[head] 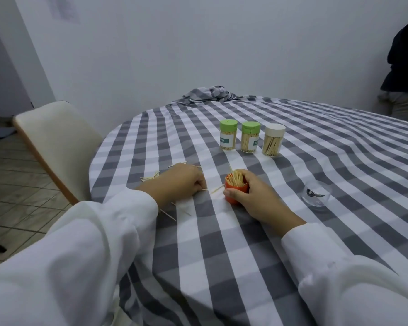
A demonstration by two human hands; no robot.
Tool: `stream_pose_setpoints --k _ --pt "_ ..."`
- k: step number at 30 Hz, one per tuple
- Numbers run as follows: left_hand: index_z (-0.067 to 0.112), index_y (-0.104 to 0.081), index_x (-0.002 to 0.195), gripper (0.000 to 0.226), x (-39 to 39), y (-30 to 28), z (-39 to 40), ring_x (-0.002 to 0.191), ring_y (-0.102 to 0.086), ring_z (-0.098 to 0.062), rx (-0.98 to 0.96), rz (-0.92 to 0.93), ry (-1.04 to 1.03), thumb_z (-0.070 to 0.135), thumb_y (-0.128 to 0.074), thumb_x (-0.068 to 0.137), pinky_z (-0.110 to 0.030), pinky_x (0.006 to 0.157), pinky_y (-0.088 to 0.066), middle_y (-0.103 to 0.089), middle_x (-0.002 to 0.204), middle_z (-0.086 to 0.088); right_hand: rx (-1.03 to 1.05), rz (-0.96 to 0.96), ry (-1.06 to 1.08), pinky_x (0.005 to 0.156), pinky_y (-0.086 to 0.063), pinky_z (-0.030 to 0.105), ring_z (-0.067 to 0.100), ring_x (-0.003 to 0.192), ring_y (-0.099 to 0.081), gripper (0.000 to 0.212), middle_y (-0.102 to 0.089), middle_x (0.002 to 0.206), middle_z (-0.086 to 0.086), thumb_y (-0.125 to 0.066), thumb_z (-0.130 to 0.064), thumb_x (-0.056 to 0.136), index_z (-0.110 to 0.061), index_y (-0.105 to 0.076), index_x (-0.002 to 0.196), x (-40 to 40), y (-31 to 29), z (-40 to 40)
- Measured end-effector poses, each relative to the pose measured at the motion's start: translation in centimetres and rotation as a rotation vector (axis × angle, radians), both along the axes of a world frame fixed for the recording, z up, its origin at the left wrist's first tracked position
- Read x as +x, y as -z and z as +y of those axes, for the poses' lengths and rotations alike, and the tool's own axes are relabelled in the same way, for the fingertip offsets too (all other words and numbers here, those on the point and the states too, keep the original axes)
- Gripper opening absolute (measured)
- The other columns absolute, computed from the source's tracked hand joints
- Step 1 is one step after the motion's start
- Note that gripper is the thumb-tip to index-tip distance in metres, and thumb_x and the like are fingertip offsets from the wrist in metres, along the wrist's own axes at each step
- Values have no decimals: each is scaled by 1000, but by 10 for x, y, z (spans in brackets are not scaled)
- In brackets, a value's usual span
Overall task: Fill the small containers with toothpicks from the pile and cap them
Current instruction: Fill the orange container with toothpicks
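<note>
Head view shows me the table with its checked cloth [245, 243], and I work on the fourth container now. My right hand [252, 196] holds the orange container [233, 191] upright on the cloth, the thumb in front and the fingers curled round its far side, so I think it is held like this to keep it from tipping while toothpicks go in. It is open, and a bundle of toothpicks [237, 178] already stands in it, rising above the rim. My left hand [181, 182] rests on the cloth just left of it, the fingers curled down over the last of the pile; it seems to pinch a few sticks, but I cannot tell for sure, because the fingertips are hidden. Loose toothpicks [151, 177] lie scattered near this hand and under the wrist, and one lies between the two hands. Farther back three filled containers stand in a row, two with green caps [228, 125] [250, 126] and one with a white cap [275, 130], set away, I suppose, to keep the working place free. A clear piece [316, 192] lies to the right, near my right hand; it may be the body or cover for the orange one, so capping is not yet done.
</note>
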State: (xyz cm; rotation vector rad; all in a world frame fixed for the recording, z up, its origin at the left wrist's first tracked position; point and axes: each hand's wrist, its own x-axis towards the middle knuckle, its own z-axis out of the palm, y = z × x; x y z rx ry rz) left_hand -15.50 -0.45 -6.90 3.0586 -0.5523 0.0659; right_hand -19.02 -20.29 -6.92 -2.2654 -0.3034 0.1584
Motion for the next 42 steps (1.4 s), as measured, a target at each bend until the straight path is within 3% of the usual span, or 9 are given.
stream_pose_setpoints --k 7,12,17,22,27,31,35,39,42 --pt "31 -72 104 22 -20 -13 32 106 -52 -9 -301 133 -148 22 -64 85 -24 90 -43 -61 113 10 7 32 -46 95 -38 27 18 122 -43 67 -42 141 0 -61 -36 88 -21 -28 144 6 -4 12" --pt "49 -64 103 34 -38 -19 49 136 -16 -10 -106 307 -28 49 -77 71 -44 113 -18 -37 142 19 38 32 -39 96 -37 28 16 117 -43 65 -42 140 0 -62 -36 87 -22 -30 142 8 -1 15" --pt "51 -66 94 25 -48 -14 61 145 8 -17 -116 351 -63 45 -77 72 -54 114 -4 -9 158 18 103 4 -23 91 -36 24 13 110 -44 61 -46 136 0 -63 -32 87 -22 -34 140 6 5 15" --pt "37 -73 91 13 -45 -3 63 145 -1 -18 -164 143 -124 43 -72 80 -49 113 -9 -20 156 15 86 -4 -13 95 -37 28 18 120 -44 63 -44 138 0 -62 -33 87 -23 -31 142 3 6 16" --pt "35 -60 83 11 -40 11 55 137 -25 -16 -241 -24 -201 38 -70 81 -43 110 -21 -40 146 9 93 -18 -29 90 -35 23 11 108 -42 61 -46 135 -1 -62 -33 88 -23 -33 141 1 6 14" --pt "27 -50 123 48 -40 7 44 125 -40 -17 -365 39 -204 35 -68 79 -34 103 -34 -44 141 2 86 -15 -39 90 -34 23 12 109 -42 62 -45 136 -1 -62 -33 88 -23 -31 141 2 6 13" --pt "22 -23 149 76 -26 4 40 135 -33 -23 -122 131 -232 43 -60 85 -37 109 -31 -29 154 -3 70 -11 -43 92 -35 25 15 117 -43 63 -44 137 -1 -62 -34 88 -24 -31 141 2 6 13" --pt "16 -32 144 54 -16 -1 35 107 -49 -21 2 181 -243 31 -46 95 -29 90 -41 -49 135 -9 65 -10 -39 97 -37 28 18 122 -43 63 -43 139 -1 -62 -33 88 -24 -30 142 2 5 12" --pt "15 -50 116 21 -14 -1 29 85 -49 -17 32 119 -201 16 -44 95 -25 75 -39 -58 113 -7 56 -9 -44 99 -37 30 19 123 -43 65 -42 140 -1 -62 -33 88 -23 -29 143 2 5 12"
